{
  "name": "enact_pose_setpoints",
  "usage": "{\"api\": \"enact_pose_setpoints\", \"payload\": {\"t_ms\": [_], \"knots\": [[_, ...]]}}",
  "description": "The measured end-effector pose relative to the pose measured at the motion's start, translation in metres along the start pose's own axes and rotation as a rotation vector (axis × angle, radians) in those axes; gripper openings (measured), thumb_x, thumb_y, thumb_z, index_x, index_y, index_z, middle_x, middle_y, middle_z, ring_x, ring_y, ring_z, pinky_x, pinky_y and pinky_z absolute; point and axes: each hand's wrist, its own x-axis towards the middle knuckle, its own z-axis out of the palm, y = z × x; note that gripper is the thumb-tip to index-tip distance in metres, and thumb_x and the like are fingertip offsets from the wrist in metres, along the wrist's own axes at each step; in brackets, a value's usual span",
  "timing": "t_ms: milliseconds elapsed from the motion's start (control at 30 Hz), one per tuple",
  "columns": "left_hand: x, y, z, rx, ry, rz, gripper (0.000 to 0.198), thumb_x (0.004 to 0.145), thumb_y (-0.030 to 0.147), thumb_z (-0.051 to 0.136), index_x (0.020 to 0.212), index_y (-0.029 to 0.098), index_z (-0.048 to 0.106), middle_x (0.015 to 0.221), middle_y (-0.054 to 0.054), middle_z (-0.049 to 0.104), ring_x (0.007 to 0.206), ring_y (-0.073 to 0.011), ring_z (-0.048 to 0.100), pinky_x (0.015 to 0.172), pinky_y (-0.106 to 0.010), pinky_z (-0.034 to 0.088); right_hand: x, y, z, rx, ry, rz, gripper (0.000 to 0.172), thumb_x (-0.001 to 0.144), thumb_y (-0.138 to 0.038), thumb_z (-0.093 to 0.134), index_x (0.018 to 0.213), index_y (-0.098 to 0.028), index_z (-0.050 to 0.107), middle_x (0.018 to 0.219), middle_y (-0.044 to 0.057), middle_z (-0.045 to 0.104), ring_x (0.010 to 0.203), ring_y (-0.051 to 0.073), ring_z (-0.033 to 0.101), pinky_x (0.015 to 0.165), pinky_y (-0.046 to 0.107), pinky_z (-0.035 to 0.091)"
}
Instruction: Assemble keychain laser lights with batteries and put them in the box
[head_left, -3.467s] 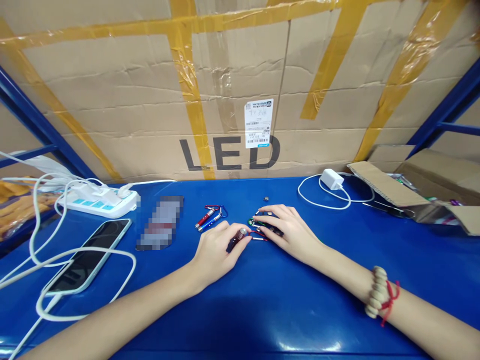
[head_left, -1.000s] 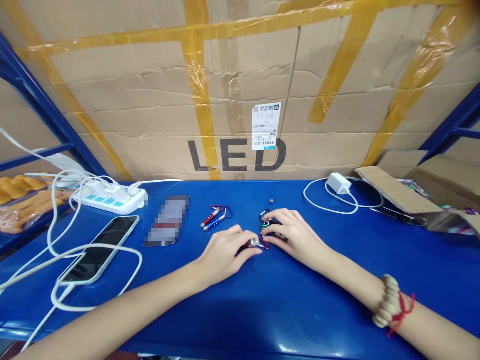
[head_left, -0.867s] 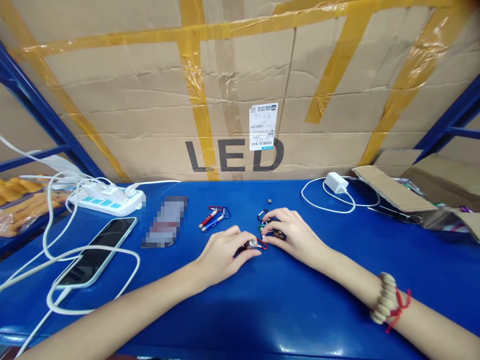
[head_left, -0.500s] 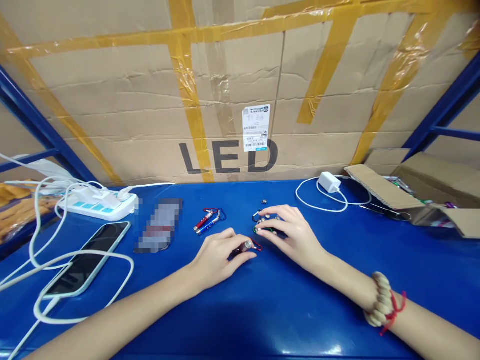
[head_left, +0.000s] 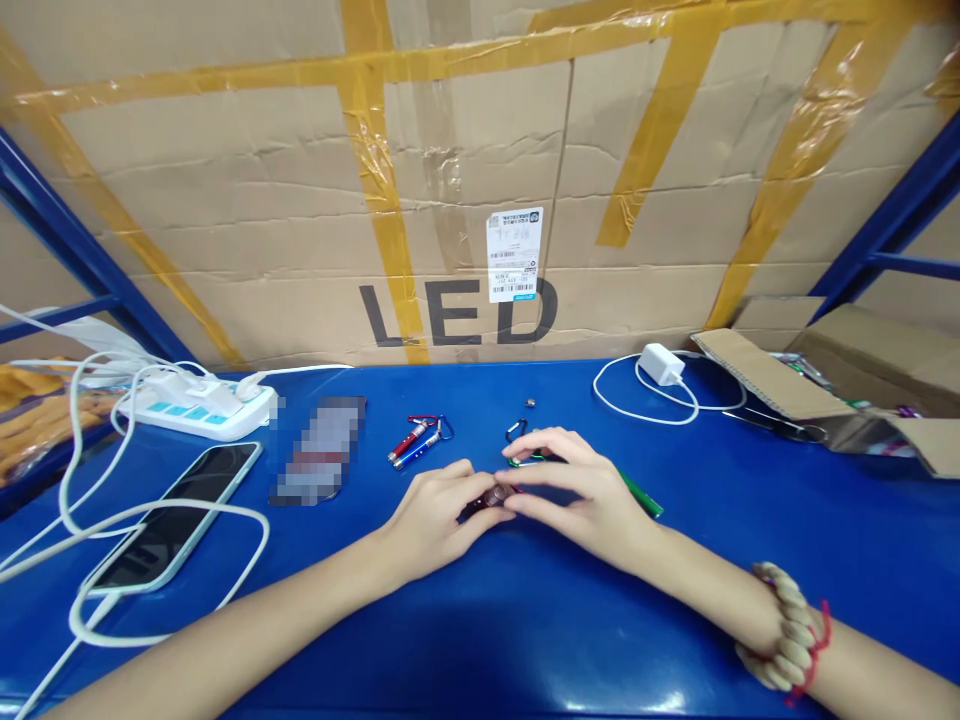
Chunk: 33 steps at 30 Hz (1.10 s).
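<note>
My left hand (head_left: 442, 510) is closed around a small dark red keychain flashlight (head_left: 493, 495), its round metal end turned toward me. At that end, the thumb and fingertips of my right hand (head_left: 581, 490) are brought close together; whatever they pinch is too small or hidden to make out. Behind my right hand lie a black carabiner (head_left: 516, 430) and a green flashlight (head_left: 640, 494), partly covered by the hand. A small metal piece (head_left: 530, 403) rests farther back. To the left, a red flashlight (head_left: 409, 442) and a blue flashlight (head_left: 418, 450) lie side by side with their carabiners.
On the left are a phone (head_left: 176, 520) with white cables, a power strip (head_left: 217, 415) and a pixelated dark object (head_left: 319, 452). A white charger (head_left: 660, 364) and an open cardboard box (head_left: 847, 400) stand at right. A large taped carton (head_left: 285, 220) walls off the back.
My right hand has come from the small parts behind toward me and left, to the end of the flashlight. The green flashlight now shows behind it. My left hand has barely moved.
</note>
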Motion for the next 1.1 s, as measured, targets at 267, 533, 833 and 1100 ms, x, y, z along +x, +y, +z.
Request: {"api": "enact_pose_setpoints", "payload": {"t_ms": [267,533,833,1100], "knots": [[0.0,0.001,-0.001,-0.003,-0.008,0.004,0.036,0.095,0.041,0.044,0.091,0.015,0.068,0.069,-0.004,0.066,0.062,-0.0138,0.06,0.058,-0.021,0.048,-0.001,0.033,-0.008,-0.338,-0.212,0.111,0.019,0.078,-0.029,0.067,0.096,-0.023,0.07,0.106,0.007,0.063,0.098,0.025,0.057,0.08,0.04,0.045],[0.0,0.001,-0.002,0.013,-0.004,0.014,0.039,0.095,0.043,0.041,0.09,0.015,0.068,0.069,-0.004,0.065,0.06,-0.0135,0.06,0.057,-0.021,0.047,-0.002,0.033,-0.003,-0.329,-0.264,0.101,0.012,0.084,-0.027,0.062,0.091,-0.024,0.072,0.105,0.006,0.064,0.1,0.024,0.056,0.079,0.039,0.042],[0.001,0.001,-0.002,0.035,0.029,0.037,0.038,0.095,0.041,0.042,0.089,0.015,0.068,0.067,-0.003,0.064,0.058,-0.0127,0.058,0.056,-0.02,0.047,-0.002,0.034,-0.003,-0.319,-0.178,0.042,0.015,0.089,-0.022,0.054,0.086,-0.019,0.068,0.097,0.005,0.066,0.087,0.019,0.057,0.072,0.033,0.038],[0.002,0.002,-0.002,0.049,0.027,0.028,0.037,0.096,0.038,0.041,0.089,0.014,0.068,0.065,-0.003,0.063,0.058,-0.0132,0.056,0.055,-0.021,0.047,-0.003,0.028,-0.002,-0.229,-0.223,0.02,0.007,0.085,-0.023,0.061,0.084,-0.021,0.068,0.097,0.004,0.065,0.086,0.017,0.058,0.074,0.03,0.04]]}}
